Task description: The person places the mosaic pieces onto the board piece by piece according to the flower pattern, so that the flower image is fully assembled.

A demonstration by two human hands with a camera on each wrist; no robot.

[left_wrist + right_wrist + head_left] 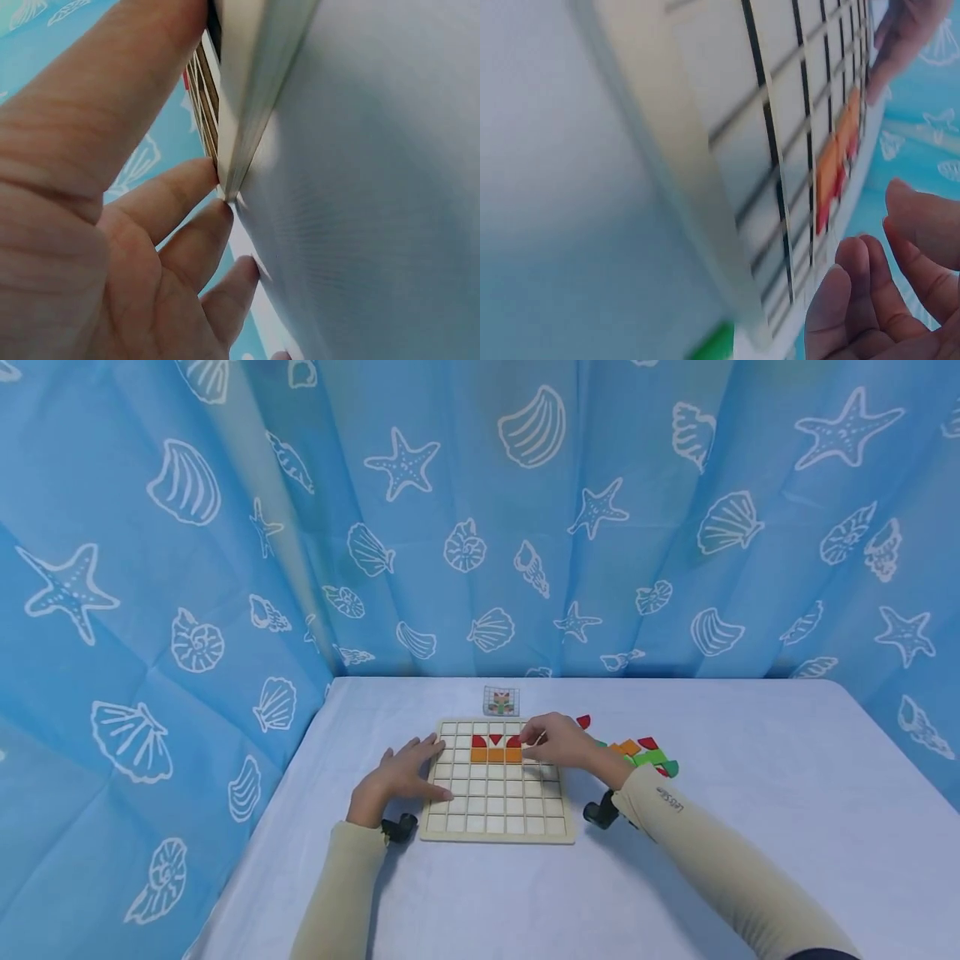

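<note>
A square wooden grid board [467, 836] lies on the table with white cells. Three orange square tiles [496, 756] form a row in its upper part. Above them sit a red triangle [496, 739] and two red rounded tiles, one on the left [478, 742] and one on the right [513, 742]. My left hand [405, 772] rests at the board's left edge, fingers spread, thumb over the lower cells. Beside the right red tile hovers my right hand [558, 743], its fingers bent loosely. In the right wrist view, nothing shows between thumb and fingers [829, 296].
Behind the board lies a small gridded picture card [501, 701]. Loose green, orange and red tiles [648, 757] are heaped right of the board, partly behind my right forearm. A single red tile [583, 722] lies farther back. A blue shell-print curtain [465, 593] borders the white table.
</note>
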